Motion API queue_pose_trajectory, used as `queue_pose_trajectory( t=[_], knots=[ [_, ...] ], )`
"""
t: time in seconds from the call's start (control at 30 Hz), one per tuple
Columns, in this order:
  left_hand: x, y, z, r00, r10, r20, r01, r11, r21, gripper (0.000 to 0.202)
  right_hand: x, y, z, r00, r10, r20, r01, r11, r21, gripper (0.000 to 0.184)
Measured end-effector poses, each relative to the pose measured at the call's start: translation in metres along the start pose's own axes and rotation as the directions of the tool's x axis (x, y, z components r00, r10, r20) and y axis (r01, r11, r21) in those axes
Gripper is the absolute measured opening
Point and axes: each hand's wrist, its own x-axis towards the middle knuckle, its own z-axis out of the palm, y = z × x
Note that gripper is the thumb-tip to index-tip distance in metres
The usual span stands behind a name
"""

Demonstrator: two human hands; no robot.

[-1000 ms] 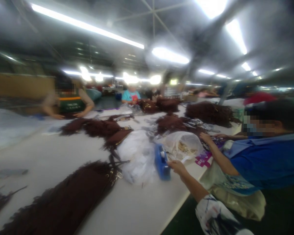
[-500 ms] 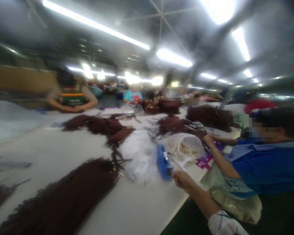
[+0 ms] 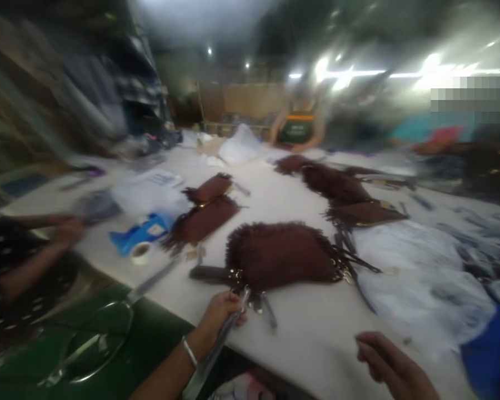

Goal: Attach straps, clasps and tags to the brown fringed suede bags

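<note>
One-handed: gripping flat grey strap (image 3: 211,355) in left hand (image 3: 223,315) beside brown fringed bag (image 3: 279,256), with empty right hand (image 3: 394,364) now off blue plastic dispenser (image 3: 494,353).

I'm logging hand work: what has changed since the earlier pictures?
The view has swung left. The right hand has moved leftward, away from the blue dispenser. The left hand, earlier out of view, now grips a gray strap. The brown fringed bag still lies beside the white plastic.
</note>
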Motion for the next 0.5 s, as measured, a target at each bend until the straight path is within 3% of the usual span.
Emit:
queue_pose_trajectory(
  t=[0.1, 0.2, 0.33, 0.5],
  knots=[
    [0.001, -0.009, -0.002, 0.999, 0.037, 0.035, -0.037, 0.999, 0.005, 0.024, 0.016, -0.088, 0.078, 0.949, -0.173, 0.265, 0.131, 0.977, 0.167, 0.024],
    [-0.001, -0.012, -0.001, 0.998, 0.031, 0.047, -0.031, 1.000, 0.001, 0.021, 0.035, -0.145, 0.130, 0.883, -0.288, 0.371, 0.193, 0.943, 0.272, 0.014],
    [0.000, -0.011, -0.002, 0.997, 0.050, 0.057, -0.048, 0.998, -0.047, 0.019, 0.056, -0.166, 0.163, 0.840, -0.358, 0.409, 0.260, 0.925, 0.277, 0.014],
    [0.002, -0.011, -0.006, 0.993, 0.067, 0.096, -0.059, 0.994, -0.090, 0.018, 0.065, -0.167, 0.177, 0.827, -0.382, 0.411, 0.350, 0.924, 0.154, 0.022]
  ],
)
